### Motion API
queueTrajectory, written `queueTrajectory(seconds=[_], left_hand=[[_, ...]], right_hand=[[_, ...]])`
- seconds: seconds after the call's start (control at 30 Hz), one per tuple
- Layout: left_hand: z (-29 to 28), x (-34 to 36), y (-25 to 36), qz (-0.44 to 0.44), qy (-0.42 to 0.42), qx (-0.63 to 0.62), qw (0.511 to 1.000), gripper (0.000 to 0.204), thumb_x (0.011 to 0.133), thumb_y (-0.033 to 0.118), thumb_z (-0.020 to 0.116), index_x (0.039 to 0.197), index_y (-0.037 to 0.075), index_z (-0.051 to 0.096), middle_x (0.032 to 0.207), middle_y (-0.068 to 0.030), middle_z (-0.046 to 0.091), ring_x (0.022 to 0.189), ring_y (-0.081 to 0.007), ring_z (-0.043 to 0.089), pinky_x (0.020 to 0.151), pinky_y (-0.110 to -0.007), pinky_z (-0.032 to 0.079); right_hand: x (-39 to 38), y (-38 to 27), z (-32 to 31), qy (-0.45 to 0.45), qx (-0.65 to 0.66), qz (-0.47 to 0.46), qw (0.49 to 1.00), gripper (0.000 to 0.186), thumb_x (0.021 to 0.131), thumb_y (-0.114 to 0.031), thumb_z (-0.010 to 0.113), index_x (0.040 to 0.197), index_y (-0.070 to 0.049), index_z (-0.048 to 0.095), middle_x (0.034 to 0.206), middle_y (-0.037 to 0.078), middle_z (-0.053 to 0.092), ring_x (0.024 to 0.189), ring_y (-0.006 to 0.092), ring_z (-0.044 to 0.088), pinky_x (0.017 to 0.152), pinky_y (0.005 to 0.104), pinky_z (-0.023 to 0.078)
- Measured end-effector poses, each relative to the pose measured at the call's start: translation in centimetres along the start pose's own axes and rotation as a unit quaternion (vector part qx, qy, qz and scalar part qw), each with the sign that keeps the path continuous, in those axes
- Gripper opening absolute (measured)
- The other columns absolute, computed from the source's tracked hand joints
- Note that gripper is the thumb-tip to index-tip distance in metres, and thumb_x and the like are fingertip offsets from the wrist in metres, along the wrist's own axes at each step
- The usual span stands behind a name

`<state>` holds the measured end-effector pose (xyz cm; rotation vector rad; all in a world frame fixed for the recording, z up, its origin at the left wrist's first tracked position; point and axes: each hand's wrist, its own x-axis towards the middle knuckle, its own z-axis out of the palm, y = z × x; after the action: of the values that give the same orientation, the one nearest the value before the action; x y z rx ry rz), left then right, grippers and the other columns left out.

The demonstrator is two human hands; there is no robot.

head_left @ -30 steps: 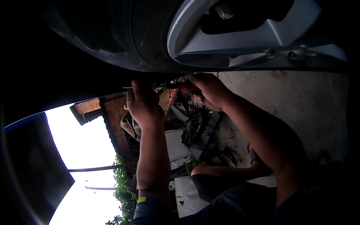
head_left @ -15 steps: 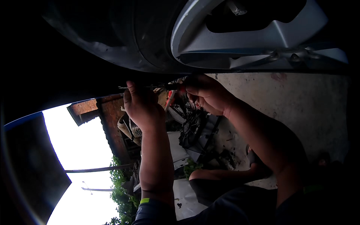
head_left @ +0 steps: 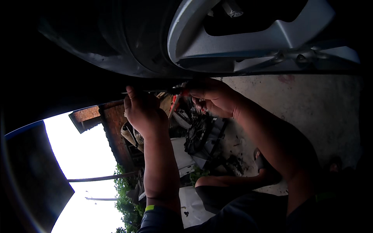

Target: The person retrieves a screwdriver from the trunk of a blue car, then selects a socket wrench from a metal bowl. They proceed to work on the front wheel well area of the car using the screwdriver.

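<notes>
My right hand (head_left: 216, 98) is closed around the red and black handle of a screwdriver (head_left: 179, 91), whose thin shaft runs left. Along that shaft my left hand (head_left: 143, 112) is closed, thumb upward, with the shaft passing at its fingers. The tip reaches into deep shadow beyond the left thumb, so what it touches is hidden. Just above both hands is a car wheel, with a dark tire (head_left: 149, 46) and a silver alloy rim (head_left: 248, 43).
A dark edge, probably bodywork, spans the upper left. Beyond my arms lie a heap of black parts (head_left: 206, 136), a brick building (head_left: 116, 126) and green foliage (head_left: 126, 194). Concrete ground (head_left: 299, 105) extends at right; a bent leg (head_left: 229, 181) shows below.
The wheel sits slightly further left in the picture. Both hands have shifted slightly left, keeping their hold on the screwdriver; more red of its handle shows.
</notes>
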<state>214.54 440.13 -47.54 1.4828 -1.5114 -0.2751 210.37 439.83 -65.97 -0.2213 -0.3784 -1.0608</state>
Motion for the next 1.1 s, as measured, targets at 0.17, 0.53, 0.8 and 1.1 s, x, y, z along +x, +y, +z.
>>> queueTrajectory(seconds=[0.17,0.53,0.8,1.1], left_hand=[[-0.2,-0.3,0.3,-0.002,0.023,0.026,0.999,0.032,0.099,0.036,0.054,0.082,0.009,0.053,0.057,0.004,0.041,0.044,-0.0049,0.031,0.041,-0.023,0.021],[-0.2,-0.3,0.7,-0.006,0.01,0.002,1.0,0.033,0.1,0.034,0.054,0.082,0.006,0.054,0.052,0.0041,0.037,0.042,-0.0051,0.029,0.04,-0.023,0.019],[-0.2,-0.3,0.6,0.013,-0.008,0.049,0.999,0.033,0.099,0.036,0.056,0.082,0.007,0.054,0.053,0.0044,0.038,0.042,-0.0049,0.027,0.04,-0.024,0.018],[0.1,0.0,0.2,0.016,-0.03,0.026,0.999,0.032,0.1,0.035,0.054,0.082,0.007,0.055,0.054,0.0036,0.041,0.042,-0.005,0.027,0.041,-0.024,0.018]], right_hand=[[0.6,0.6,1.2,0.103,-0.006,-0.031,0.994,0.024,0.095,-0.028,0.061,0.106,-0.007,0.061,0.088,0.003,0.065,0.066,0.0071,0.051,0.057,0.0226,0.041],[0.2,-0.1,1.0,0.097,0.024,-0.002,0.995,0.024,0.096,-0.026,0.061,0.103,-0.003,0.058,0.084,0.004,0.06,0.062,0.0096,0.052,0.052,0.0245,0.04],[0.4,0.7,0.7,0.086,-0.001,-0.016,0.996,0.035,0.095,-0.033,0.06,0.116,-0.005,0.059,0.1,0.005,0.065,0.071,0.0082,0.052,0.066,0.0252,0.045],[-0.5,0.2,0.7,0.078,-0.041,0.018,0.996,0.029,0.094,-0.032,0.063,0.105,-0.006,0.059,0.088,0.003,0.06,0.076,0.0104,0.055,0.069,0.0271,0.046]])
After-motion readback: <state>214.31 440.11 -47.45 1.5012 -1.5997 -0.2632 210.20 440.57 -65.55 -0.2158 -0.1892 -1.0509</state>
